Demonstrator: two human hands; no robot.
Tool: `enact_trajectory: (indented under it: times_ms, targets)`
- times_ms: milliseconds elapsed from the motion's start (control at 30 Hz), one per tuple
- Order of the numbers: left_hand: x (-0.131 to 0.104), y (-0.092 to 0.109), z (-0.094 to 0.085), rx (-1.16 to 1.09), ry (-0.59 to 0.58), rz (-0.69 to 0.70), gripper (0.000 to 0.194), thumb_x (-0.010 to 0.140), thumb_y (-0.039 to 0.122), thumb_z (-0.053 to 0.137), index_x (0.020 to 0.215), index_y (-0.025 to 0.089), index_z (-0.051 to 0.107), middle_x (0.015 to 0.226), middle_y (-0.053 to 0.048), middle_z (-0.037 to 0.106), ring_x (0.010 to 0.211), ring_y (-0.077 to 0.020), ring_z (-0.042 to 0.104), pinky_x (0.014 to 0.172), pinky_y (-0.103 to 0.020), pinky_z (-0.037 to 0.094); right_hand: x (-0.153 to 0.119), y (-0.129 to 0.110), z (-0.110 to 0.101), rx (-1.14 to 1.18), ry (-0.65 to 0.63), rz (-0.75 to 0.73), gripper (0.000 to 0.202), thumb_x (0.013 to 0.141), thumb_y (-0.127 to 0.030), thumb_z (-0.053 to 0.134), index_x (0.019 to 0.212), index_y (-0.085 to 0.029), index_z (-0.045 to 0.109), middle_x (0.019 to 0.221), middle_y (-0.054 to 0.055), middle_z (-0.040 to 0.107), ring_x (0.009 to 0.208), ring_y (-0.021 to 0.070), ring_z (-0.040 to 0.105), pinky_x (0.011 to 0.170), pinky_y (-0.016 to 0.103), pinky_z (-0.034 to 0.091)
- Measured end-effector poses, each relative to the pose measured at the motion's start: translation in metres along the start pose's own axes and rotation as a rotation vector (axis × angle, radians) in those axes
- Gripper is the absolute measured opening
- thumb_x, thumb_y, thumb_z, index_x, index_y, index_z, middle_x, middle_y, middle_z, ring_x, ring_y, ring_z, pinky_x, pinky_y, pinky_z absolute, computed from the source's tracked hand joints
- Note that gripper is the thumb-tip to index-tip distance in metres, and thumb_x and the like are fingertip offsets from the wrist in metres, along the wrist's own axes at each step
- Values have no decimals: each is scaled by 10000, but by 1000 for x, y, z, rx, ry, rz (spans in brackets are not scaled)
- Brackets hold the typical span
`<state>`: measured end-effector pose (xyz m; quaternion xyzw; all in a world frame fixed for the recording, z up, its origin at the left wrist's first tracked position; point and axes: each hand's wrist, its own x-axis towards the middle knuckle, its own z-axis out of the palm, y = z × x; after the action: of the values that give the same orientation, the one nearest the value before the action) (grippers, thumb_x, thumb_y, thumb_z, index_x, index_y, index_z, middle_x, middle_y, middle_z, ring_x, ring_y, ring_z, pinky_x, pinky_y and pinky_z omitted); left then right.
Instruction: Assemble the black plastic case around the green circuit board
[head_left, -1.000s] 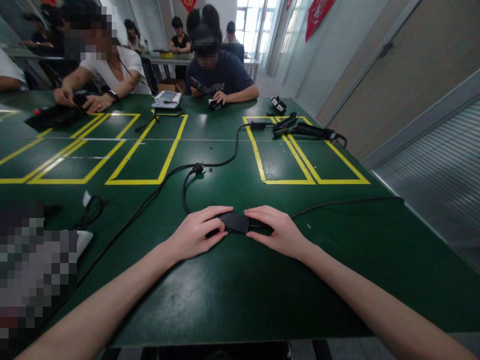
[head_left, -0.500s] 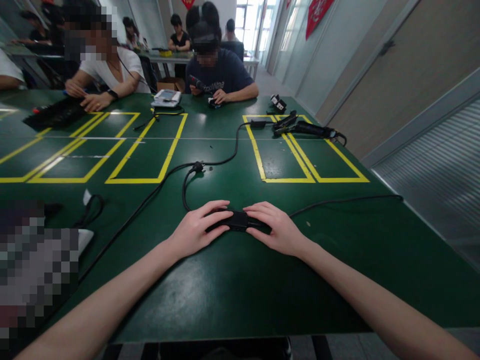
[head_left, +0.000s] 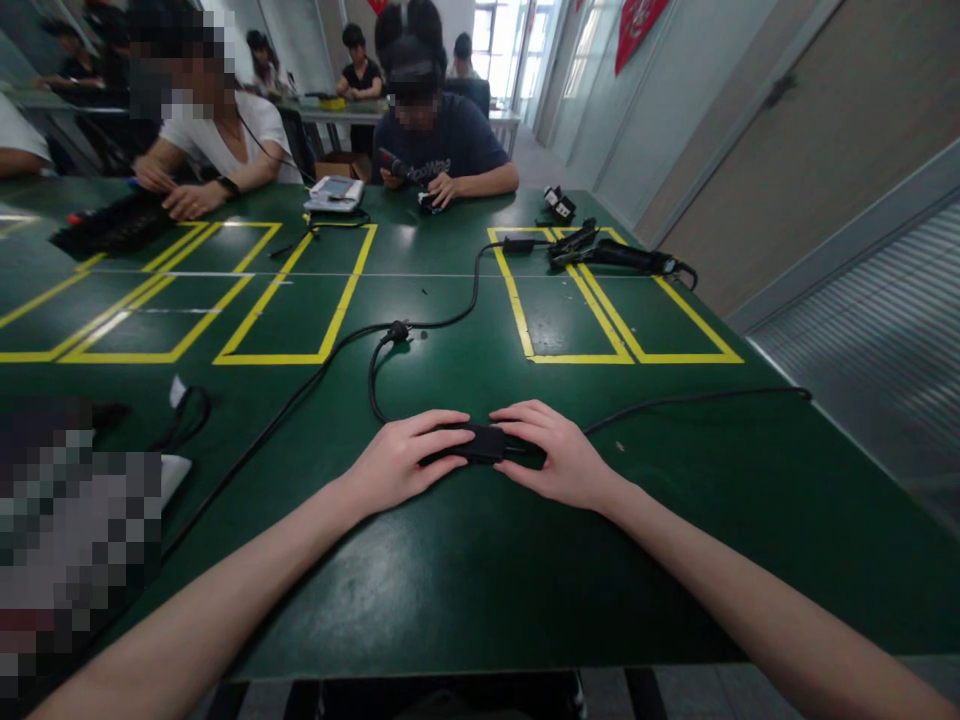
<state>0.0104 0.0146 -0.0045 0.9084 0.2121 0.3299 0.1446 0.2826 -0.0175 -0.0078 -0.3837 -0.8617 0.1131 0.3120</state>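
Note:
A black power adapter (head_left: 486, 444) lies on the green table between my hands, its long side running left to right. My left hand (head_left: 409, 458) is closed around its left part, thumb on the near side and fingers over the top and far side. My right hand (head_left: 559, 455) pinches at its right end, where a thin dark cord shows beneath the fingers. From my left hand a black cord curves away to a plug (head_left: 399, 332). Another black cable (head_left: 675, 401) runs off from my right hand toward the table's right edge. My palms hide both ends of the adapter.
Yellow tape rectangles (head_left: 271, 358) mark the table (head_left: 375, 610). A black device with a cable (head_left: 622, 256) lies at the far right. A long cord (head_left: 300, 388) crosses at left, near a blurred item (head_left: 82, 540). Two people sit opposite, handling things; one (head_left: 450, 140) holds a dark tool.
The adapter and my left hand have shifted very slightly to the right in the picture. Both hands keep their grip; the whole view has moved a little.

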Motion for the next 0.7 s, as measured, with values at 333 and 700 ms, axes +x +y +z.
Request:
enact_trajectory:
  times_ms: [333,700]
  targets:
    - [-1,-1,0,-22,-52,-11,309,1021,216,630,1326,210,683,1351,-137,691,1206,-230,712,992,-368,629,1,0,-3,38,-7,-8,375,928,-325,742,1282,-219,677,1217,121,749,1114,296,693,937,517,611]
    - [-1,-3,1,6,-62,-31,282,964,209,691,1246,210,689,1283,-122,727,1165,-247,720,986,-415,614,1,0,-2,-19,-75,14,362,951,-346,729,1285,-214,681,1329,133,702,1190,309,646,978,539,591]
